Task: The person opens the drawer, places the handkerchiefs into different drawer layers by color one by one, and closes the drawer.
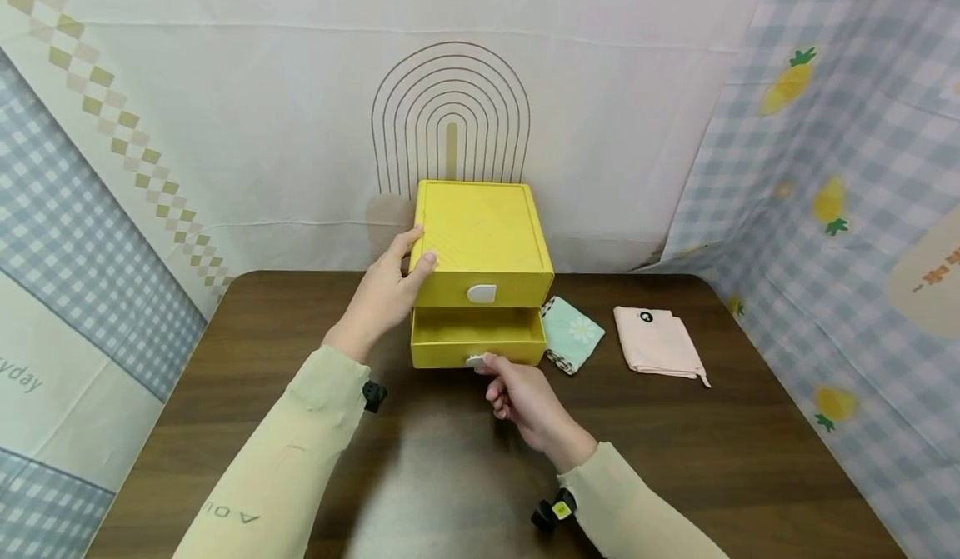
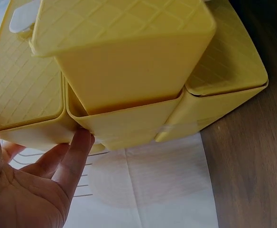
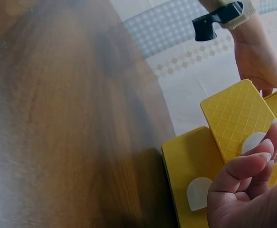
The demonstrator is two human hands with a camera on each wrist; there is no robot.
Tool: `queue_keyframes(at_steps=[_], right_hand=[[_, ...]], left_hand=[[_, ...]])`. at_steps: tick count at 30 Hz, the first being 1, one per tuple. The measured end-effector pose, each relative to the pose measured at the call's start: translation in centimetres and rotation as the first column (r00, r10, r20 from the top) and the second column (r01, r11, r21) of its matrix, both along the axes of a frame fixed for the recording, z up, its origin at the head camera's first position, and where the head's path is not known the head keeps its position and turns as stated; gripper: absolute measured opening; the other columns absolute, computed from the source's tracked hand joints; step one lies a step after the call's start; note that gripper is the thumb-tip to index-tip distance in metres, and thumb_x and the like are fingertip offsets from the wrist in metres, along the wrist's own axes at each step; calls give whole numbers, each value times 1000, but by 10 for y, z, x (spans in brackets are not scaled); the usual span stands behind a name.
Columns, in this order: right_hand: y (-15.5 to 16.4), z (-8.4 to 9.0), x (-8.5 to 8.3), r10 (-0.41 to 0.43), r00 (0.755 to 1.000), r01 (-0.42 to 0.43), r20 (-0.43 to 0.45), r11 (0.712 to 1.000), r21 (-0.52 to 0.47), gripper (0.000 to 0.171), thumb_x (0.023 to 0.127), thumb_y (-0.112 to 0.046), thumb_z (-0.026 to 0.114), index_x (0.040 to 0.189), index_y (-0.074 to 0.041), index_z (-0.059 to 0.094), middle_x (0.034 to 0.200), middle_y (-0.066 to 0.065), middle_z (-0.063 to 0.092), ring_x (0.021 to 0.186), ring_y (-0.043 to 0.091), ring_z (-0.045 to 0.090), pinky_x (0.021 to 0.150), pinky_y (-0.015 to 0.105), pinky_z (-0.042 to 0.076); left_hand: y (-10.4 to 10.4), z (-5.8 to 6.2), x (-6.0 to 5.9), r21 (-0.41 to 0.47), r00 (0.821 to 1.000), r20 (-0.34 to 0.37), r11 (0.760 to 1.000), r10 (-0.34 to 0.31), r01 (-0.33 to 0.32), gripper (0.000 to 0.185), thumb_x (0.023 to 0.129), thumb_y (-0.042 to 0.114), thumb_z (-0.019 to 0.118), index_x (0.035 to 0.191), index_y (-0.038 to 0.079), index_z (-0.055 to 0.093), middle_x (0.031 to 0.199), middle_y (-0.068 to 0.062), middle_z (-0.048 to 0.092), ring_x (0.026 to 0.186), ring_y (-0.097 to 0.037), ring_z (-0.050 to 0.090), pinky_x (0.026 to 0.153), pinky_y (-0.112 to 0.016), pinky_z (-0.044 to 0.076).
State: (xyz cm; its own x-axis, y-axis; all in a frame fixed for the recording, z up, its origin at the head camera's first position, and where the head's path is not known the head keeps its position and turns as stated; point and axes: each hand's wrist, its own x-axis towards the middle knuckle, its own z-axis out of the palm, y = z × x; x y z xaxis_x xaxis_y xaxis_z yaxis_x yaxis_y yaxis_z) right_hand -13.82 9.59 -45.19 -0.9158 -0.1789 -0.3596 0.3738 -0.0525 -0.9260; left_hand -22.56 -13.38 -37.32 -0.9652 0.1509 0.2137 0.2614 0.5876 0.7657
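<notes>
right hand (image 1: 525,401) pinches the lower drawer (image 1: 477,338) pull between curled fingers; left hand (image 1: 386,292) grips the yellow box (image 1: 480,242) corner.

A dark brown wooden table (image 1: 750,459) is seen in front of a pale backdrop (image 1: 262,126) printed with a rainbow arch. A folded mint cloth (image 1: 573,334) with a daisy is laid on the table, and a folded pink cloth (image 1: 658,341) is placed just beside it. Checked fabric (image 1: 847,167) with pineapples is hung at the right.
</notes>
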Motion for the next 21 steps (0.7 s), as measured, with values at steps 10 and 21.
queue_keyframes(at_steps=[10,21], right_hand=[[3,4,21,38,999,-38,17,999,0,48,95,-39,59,114,4,62,60,-2,50,53,10,43,51,24,39],[6,-1,40,43,998,-44,44,999,9,57,91,-45,63,115,7,61,58,-3,50,50,8,43,48,22,40]], left_hand=[[0,-1,1,16,1000,9,1000,-3,3,69,94,67,39,153,34,25,153,2,33,121,-24,51,91,-47,47],[0,-4,-1,16,1000,-10,1000,1,-1,69,94,66,39,153,33,25,155,7,28,127,-26,47,100,-49,40]])
